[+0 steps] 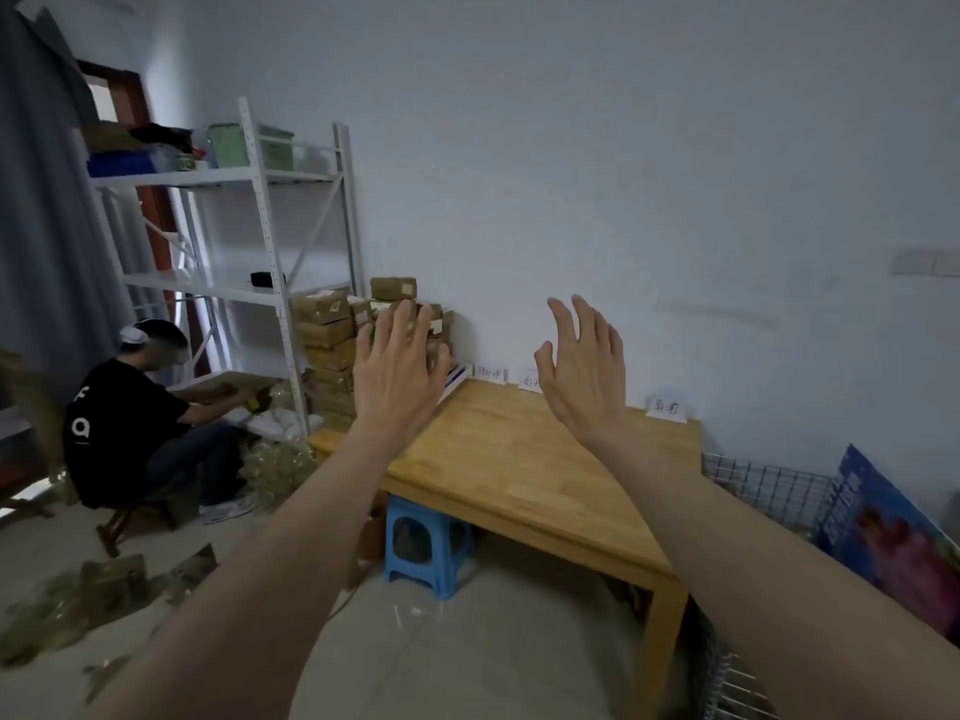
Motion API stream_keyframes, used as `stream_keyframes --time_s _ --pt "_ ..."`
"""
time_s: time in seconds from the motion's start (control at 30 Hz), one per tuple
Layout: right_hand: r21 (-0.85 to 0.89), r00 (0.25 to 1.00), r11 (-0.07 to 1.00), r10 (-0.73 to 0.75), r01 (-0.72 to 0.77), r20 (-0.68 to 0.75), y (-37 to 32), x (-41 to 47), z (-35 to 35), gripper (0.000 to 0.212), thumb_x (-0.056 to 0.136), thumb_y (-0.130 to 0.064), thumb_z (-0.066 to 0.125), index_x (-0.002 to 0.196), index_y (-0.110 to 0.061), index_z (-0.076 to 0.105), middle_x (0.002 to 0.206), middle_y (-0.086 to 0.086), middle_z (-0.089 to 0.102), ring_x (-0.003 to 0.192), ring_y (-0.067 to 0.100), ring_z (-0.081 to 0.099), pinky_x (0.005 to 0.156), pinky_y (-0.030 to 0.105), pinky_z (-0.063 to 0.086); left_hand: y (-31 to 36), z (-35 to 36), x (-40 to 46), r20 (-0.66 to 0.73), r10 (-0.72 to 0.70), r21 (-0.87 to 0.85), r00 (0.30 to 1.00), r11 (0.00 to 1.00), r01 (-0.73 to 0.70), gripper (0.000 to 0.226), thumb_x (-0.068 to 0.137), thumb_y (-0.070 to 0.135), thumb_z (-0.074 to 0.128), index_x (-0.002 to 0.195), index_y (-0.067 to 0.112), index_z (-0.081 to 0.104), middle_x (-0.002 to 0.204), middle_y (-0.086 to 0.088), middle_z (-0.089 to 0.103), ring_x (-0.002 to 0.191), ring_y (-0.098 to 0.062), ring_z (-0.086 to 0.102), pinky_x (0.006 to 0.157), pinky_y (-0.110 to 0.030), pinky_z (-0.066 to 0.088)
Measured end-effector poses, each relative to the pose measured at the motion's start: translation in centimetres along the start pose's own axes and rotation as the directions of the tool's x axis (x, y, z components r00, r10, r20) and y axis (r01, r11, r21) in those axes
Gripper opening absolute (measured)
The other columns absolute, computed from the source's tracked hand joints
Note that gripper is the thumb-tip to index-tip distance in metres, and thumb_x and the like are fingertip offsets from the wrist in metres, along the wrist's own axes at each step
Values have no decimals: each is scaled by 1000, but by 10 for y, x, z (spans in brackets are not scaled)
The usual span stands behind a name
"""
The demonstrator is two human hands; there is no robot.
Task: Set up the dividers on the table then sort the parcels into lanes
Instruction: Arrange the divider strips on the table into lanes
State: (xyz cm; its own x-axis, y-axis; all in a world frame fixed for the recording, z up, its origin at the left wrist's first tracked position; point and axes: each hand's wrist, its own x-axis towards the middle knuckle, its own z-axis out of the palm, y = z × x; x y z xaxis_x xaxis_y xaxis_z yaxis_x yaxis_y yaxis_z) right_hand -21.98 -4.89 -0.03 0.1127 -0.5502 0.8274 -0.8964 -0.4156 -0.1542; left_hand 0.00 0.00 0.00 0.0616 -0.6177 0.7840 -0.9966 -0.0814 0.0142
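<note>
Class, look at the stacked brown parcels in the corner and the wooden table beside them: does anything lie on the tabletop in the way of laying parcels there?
Nothing visible does. The table top is bare wood; only small paper labels stand along its wall edge. Both hands, left hand and right hand, hold nothing.

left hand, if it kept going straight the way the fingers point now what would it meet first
Probably the stack of brown parcels piled against the wall at the table's far left end. The left hand, open with fingers spread, overlaps that stack in the head view. Depth is unclear, so how far off the stack lies cannot be told.
</note>
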Motion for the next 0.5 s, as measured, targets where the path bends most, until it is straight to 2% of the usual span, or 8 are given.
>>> stream_keyframes --time_s 0.27,0.5 --pt "15 995 1000 20 -22 95 -17 44 97 50 98 -28 39 148 -20 35 147 10 41 131 28 43 110 42 32 -56 81 53 10 19 -3 1000 1000 -19 51 99 45 31 142 17 38 144 -9 41 132 -27 39 107 -46 34" --pt "-30 955 996 89 -84 284 -31 102 204 49 100 -31 36 148 -21 34 141 9 45 118 29 49 99 40 36 -122 181 131 190 53 -43 980 998 -45 55 100 48 27 145 18 36 146 -8 40 133 -28 40 108 -48 35"
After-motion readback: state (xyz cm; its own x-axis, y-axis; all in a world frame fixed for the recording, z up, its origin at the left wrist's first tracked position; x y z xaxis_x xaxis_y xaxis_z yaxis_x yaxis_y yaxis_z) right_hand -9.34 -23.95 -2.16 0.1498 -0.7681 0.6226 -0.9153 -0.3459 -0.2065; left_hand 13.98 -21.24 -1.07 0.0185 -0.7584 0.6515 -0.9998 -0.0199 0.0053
